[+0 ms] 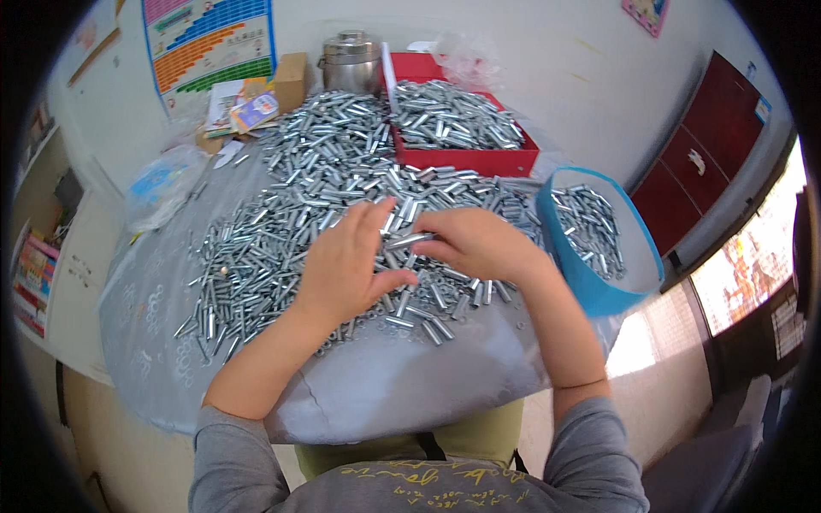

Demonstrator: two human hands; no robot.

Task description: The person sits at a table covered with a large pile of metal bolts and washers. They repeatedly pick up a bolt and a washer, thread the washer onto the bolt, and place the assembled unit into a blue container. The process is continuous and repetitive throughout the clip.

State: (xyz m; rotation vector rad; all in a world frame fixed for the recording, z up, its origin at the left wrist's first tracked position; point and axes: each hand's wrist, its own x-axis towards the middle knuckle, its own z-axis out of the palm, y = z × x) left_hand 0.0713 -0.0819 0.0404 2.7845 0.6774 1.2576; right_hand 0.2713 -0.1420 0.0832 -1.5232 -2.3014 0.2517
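Over a wide pile of short silvery metal tubes, both my hands are close together near the table's middle. Between the thumb and fingers of my right hand is one metal tube, lying nearly level and pointing left. My left hand faces it with thumb and fingers spread apart, and nothing shows in its grasp. Several loose tubes lie just below the hands at the pile's front edge. Small ring-like pieces, too small to name surely, are scattered by my left wrist.
A red box full of similar metal pieces stands at the back. To the right is a blue bin, partly filled. A steel pot, cardboard box and plastic bag sit around the grey-covered table.
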